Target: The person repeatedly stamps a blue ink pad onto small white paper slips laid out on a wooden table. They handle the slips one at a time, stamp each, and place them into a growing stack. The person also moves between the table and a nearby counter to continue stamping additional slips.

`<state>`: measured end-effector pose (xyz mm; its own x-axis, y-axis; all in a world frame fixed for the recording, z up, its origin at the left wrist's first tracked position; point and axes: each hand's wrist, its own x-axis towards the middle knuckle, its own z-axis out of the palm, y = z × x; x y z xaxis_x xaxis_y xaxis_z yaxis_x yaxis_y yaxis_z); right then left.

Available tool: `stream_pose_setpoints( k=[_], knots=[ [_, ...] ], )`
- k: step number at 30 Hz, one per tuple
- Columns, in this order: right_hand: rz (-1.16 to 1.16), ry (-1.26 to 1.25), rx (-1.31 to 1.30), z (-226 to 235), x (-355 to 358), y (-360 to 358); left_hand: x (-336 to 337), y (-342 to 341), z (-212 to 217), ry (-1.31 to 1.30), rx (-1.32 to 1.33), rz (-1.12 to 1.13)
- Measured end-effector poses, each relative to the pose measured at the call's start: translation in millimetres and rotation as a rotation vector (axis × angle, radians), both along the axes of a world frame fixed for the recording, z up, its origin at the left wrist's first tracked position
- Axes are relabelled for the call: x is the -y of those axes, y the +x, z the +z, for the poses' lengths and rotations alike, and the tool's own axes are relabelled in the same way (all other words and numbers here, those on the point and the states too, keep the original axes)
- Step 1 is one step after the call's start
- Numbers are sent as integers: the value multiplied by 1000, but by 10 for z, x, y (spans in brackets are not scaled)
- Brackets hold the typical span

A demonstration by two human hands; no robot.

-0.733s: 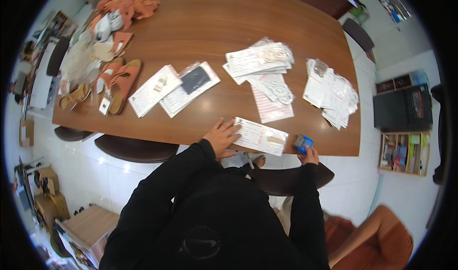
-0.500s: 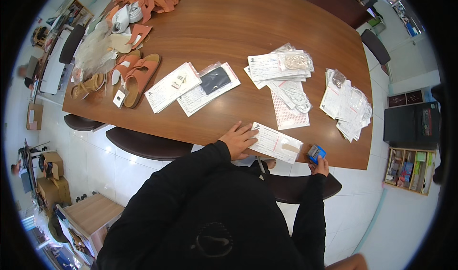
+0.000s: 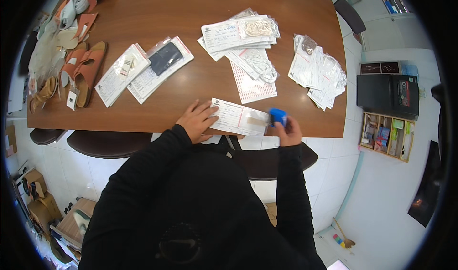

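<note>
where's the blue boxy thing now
In the head view, right of centre: the blue boxy thing is in the right hand, by the right end of the card the left hand touches.

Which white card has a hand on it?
The printed card at the table's near edge, its left end under the left hand; the other cards lie untouched.

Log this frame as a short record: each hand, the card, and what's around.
left hand: spread, fingers over the left end of the white card
right hand: gripping a small blue object, blurred, at the card's right end
card: near the table's front edge; beige strip toward its right end
surface: brown wooden table
beyond card: pile of white cards with bagged cords
far right: another card pile
left side: orange sandals
</note>
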<state>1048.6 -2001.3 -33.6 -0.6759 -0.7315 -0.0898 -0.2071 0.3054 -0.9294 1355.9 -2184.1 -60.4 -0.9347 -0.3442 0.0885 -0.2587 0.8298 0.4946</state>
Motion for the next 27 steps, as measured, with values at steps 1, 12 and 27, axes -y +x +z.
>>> stream_pose_setpoints(
  k=[1,12,27],
  knots=[
    [182,54,-196,156,50,76,1,1,8,-10,11,-1],
    [509,250,-595,393,452,79,-5,-2,19,3,2,22],
    [631,199,-643,221,736,199,-40,17,-11,3,-31,42]
  ],
)
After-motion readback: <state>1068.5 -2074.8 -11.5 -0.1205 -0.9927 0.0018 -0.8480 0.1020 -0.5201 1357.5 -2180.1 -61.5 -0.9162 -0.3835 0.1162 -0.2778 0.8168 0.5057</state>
